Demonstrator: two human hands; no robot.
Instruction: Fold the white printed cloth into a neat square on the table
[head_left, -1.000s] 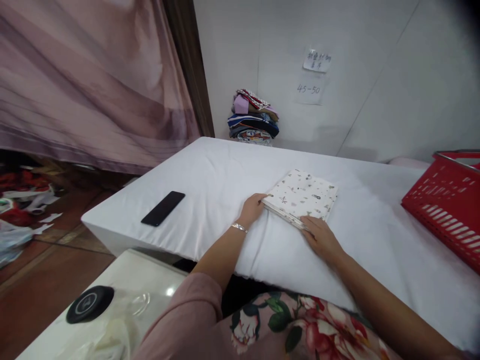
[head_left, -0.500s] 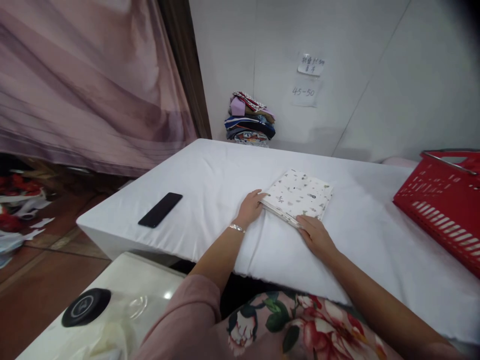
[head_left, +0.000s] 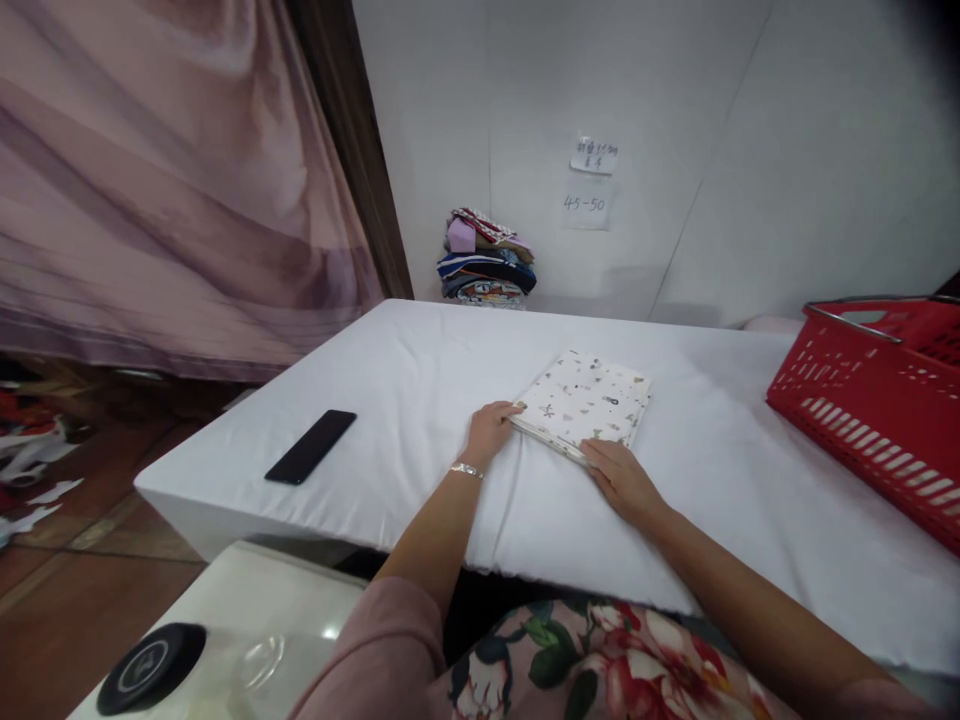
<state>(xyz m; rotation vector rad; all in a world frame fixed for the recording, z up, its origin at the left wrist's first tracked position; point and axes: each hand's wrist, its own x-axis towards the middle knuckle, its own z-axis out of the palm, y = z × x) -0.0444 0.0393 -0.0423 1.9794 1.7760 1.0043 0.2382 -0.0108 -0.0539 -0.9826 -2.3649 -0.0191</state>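
White-topped furniture [head_left: 277,590] was seen nearest, at the lower left, with a round black object [head_left: 152,668] set on it. Beyond it, a table [head_left: 420,400] was covered in white fabric, drawn smooth but lightly wrinkled. A folded patterned cloth [head_left: 589,393] was touched there by both hands. Its near left corner was met by the fingers of the left hand [head_left: 489,430], held close together; whether the corner was pinched could not be told. Over its near right corner the fingers of the right hand [head_left: 621,478] were laid close together, and the thumb could not be made out clearly.

The folded cloth was laid flat just beyond the hands, its near edge spanned between them. Compared with a second earlier, the same two corners were touched, but everything was shown lower and farther left, and more of the inside of the red basket [head_left: 870,390], placed at the right, was exposed.

Well to the left, a black phone [head_left: 311,447] was laid flat. Beyond the table's far edge, folded fabrics [head_left: 487,258] were stacked, and two paper notes [head_left: 587,205] were fixed to the wall [head_left: 540,80].
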